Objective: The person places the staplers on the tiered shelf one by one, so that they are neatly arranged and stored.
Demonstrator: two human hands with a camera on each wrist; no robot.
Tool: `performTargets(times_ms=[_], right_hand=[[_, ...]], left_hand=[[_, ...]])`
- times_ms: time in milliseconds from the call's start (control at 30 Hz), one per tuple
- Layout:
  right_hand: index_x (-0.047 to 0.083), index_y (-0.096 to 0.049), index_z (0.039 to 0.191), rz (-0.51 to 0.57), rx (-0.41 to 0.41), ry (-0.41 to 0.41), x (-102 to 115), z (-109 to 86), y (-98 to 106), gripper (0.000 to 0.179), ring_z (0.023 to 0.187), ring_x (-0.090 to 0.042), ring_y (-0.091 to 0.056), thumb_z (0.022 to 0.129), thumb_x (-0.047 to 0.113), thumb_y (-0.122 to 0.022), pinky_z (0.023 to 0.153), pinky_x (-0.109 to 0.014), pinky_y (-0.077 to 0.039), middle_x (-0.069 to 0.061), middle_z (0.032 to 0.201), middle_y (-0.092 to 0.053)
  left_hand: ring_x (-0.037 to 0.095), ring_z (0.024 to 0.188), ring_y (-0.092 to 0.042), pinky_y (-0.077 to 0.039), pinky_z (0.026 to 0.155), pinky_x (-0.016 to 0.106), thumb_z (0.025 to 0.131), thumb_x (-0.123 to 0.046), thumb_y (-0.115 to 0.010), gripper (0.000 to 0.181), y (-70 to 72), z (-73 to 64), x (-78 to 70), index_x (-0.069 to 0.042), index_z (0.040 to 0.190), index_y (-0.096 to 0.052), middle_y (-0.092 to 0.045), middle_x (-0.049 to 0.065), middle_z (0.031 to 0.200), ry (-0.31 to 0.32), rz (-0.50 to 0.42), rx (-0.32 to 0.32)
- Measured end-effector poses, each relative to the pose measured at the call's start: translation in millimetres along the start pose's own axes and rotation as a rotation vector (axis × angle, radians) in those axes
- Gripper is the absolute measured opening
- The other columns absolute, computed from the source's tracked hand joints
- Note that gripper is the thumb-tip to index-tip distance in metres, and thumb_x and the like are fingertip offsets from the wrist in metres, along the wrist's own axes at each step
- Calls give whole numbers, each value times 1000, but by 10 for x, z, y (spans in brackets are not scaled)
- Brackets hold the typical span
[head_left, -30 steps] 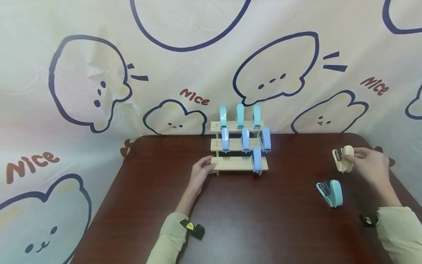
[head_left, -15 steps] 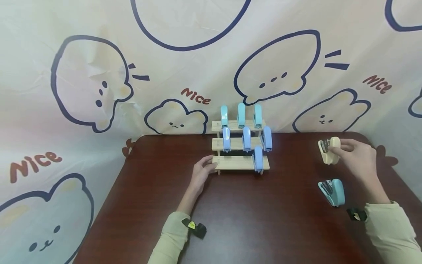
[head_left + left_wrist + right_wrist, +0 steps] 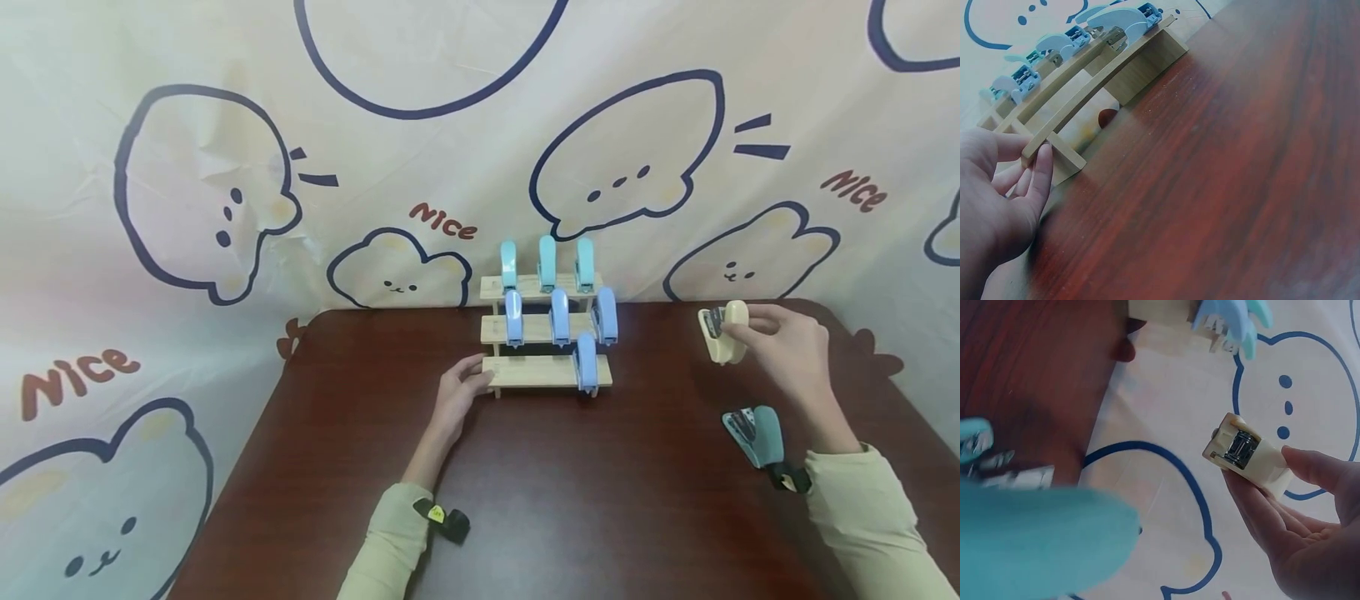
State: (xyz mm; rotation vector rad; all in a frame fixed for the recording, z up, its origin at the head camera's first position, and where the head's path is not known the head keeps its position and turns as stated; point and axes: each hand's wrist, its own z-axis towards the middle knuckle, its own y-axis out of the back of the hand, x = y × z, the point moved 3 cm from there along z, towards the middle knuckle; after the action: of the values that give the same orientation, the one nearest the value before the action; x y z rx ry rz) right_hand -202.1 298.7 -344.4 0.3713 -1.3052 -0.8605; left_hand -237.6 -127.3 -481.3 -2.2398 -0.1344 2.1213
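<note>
My right hand (image 3: 789,346) pinches a cream stapler (image 3: 724,332) above the right side of the table; the right wrist view shows thumb and fingers on the cream stapler (image 3: 1254,456). My left hand (image 3: 456,392) grips the left end of the lowest board of a three-tier wooden rack (image 3: 531,372), thumb and fingers around the board end in the left wrist view. Several staplers stand on the rack: teal ones (image 3: 547,263) on top, blue ones (image 3: 559,317) in the middle, and one blue stapler (image 3: 587,362) at the lowest board's right end.
On the table (image 3: 585,492) lies a teal stapler (image 3: 756,435), below my right hand and beside the right wrist camera (image 3: 789,478). A printed cloth (image 3: 480,150) hangs behind the table. The rack stands near the table's back edge.
My right hand has carried the cream stapler left and slightly toward the back, nearer the rack. My left hand keeps its grip on the rack; the staplers on it stay put.
</note>
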Motion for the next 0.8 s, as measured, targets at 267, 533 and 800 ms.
performTargets(times_ms=[267,533,800], right_hand=[[-9,-65,130,28,16,5,101,29,-84,54,101,-28,-58,99,35,-71,65,-20,-43,-31,116,-70],[-4,-67,131,87,47,-16,217,34,-146,56,85,1,-56,97,39,-73,60,-13,-47,-27,117,-71],[0,-67,135,169,66,-32,362,5,-212,57,85,5,-59,95,40,-75,68,-16,-48,-25,120,-71]], left_hand=[[22,102,-68,-60,86,31,96,-3,-68,48,24,1,11,7,141,-57,-63,26,131,-3,0,-11],[23,105,-67,-59,89,31,95,-4,-68,48,18,-10,30,6,141,-57,-64,25,130,15,8,-15],[23,106,-67,-59,89,31,95,-3,-69,48,3,4,27,5,141,-58,-63,24,132,35,-31,-11]])
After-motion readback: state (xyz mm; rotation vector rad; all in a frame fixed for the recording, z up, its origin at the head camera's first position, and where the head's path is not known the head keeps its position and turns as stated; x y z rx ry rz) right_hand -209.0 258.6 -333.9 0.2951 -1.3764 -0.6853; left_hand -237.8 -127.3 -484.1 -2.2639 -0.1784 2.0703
